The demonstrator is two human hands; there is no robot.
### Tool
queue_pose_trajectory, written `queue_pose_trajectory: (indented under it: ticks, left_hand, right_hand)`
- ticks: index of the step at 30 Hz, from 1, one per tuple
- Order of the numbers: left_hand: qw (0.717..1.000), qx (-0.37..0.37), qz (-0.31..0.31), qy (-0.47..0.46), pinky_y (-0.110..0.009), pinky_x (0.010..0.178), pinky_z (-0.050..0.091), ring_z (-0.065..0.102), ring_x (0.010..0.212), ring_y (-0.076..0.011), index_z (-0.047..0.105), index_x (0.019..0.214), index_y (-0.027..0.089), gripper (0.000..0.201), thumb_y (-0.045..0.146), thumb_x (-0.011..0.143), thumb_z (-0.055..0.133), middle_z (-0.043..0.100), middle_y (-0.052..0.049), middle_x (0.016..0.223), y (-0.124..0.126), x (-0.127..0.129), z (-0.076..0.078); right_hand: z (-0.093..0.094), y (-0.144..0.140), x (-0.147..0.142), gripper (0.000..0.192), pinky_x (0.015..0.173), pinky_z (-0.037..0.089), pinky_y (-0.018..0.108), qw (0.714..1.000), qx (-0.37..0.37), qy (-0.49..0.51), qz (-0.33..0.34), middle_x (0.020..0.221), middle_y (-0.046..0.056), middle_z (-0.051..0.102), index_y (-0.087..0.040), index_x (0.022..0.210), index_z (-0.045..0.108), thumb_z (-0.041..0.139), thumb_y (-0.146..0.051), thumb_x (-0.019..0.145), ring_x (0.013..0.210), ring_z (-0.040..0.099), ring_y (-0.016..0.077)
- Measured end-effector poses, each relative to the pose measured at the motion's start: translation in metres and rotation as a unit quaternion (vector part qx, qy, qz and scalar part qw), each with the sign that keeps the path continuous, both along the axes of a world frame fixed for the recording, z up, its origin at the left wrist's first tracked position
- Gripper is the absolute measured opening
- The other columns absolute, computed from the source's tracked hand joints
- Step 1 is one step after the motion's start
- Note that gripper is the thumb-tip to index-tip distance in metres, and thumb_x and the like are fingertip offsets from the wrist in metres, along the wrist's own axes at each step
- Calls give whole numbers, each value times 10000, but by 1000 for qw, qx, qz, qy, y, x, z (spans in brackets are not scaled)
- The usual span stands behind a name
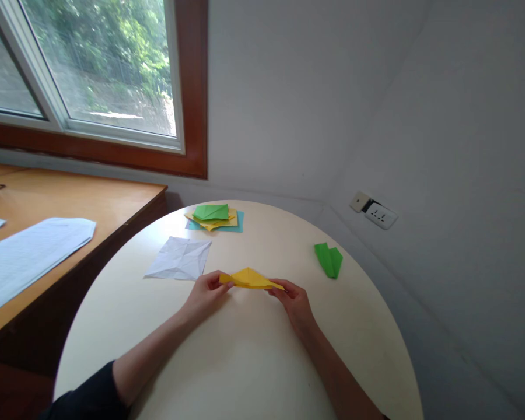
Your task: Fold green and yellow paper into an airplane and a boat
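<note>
A folded yellow paper (250, 279) is held just above the round cream table (245, 356), stretched between both hands. My left hand (206, 293) pinches its left tip and my right hand (294, 300) pinches its right tip. The paper forms a flat, pointed triangular shape. A creased white sheet (179, 258) lies unfolded just beyond my left hand. A folded green paper plane (328, 259) rests on the table beyond my right hand.
A stack of coloured sheets (215, 217), green on top of yellow and teal, sits at the table's far edge. A wooden desk (91, 204) with white papers (26, 254) stands to the left under a window. A wall socket (378, 214) is at the right.
</note>
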State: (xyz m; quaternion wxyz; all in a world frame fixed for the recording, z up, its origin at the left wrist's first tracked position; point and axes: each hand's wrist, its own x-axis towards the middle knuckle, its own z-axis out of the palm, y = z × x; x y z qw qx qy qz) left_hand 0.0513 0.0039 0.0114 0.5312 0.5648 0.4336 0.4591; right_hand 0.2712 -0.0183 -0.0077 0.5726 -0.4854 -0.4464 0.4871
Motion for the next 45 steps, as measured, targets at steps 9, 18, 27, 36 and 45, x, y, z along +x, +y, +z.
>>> queue_pose_trajectory:
  ticks: [9,18,27,36,45]
  left_hand:
    - [999,4,29,29,-210,498,336,477,548,-108,546,578,146,283,401,669,626,531,25,549,0,-1,-2]
    - [998,-3,40,40,-217,496,313,447,534,-107,558,583,142,306,434,658,609,515,20,543,0,-1,-2]
    - [997,-4,66,46,-223,510,326,445,553,-113,550,588,143,314,443,669,599,507,23,552,2,-2,-4]
    - [996,1,74,41,-229,511,371,511,562,-135,597,619,140,338,475,666,609,570,3,564,1,-3,-2]
    - [997,-5,73,30,-221,506,358,501,551,-122,570,591,140,319,447,665,619,562,10,560,2,-2,-6]
  right_hand:
    - [0,-1,-3,215,756,536,372,1000,-1,24,-9,818,32,724,-214,736,735,768,-320,551,758,668,207]
    - [2,-4,-3,180,803,514,372,1000,-4,-12,-8,827,47,726,-209,747,726,725,-290,586,814,664,217]
    - [6,-5,-7,268,842,509,375,999,-14,26,40,869,45,725,-200,757,715,790,-258,507,846,673,217]
    - [4,-5,-8,284,809,518,341,999,23,-5,44,892,37,703,-211,745,722,811,-254,479,861,655,206]
    - [1,-5,-6,151,741,505,318,996,59,-68,-24,761,25,689,-212,674,721,742,-334,588,731,630,172]
